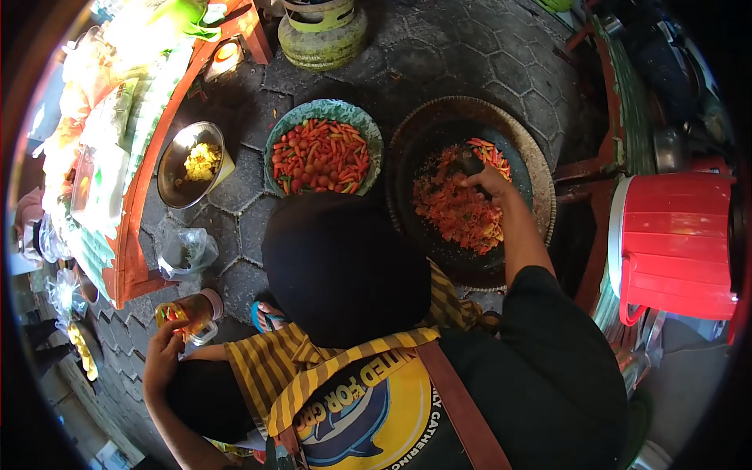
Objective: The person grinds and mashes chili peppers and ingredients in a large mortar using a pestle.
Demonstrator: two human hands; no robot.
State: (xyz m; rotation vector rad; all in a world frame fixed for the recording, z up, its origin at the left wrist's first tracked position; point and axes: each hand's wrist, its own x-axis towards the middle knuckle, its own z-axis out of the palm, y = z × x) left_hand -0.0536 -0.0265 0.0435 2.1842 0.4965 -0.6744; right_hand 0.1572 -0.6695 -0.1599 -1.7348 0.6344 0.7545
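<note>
My right hand (493,185) is closed round a dark stone pestle (469,163), mostly hidden by the fingers. The pestle presses into crushed red chillies (450,207) in a wide, dark stone mortar (513,262). Some whole and broken chillies lie along the mortar's right side. At the left, my left hand (163,346) is beside the bent knee, its fingers loosely bent and apart. Those fingers overlap a clear plastic jug (196,312) with orange and green pieces inside; whether they touch it I cannot tell.
A green patterned basin (278,129) holds red chillies and small tomatoes. Left of it stands a metal bowl (171,168) with yellow food. A plastic bag (188,252) lies on the paving. A gas cylinder (323,35) is ahead; a red cooler (677,239) stands right, a wooden-edged table (135,235) left.
</note>
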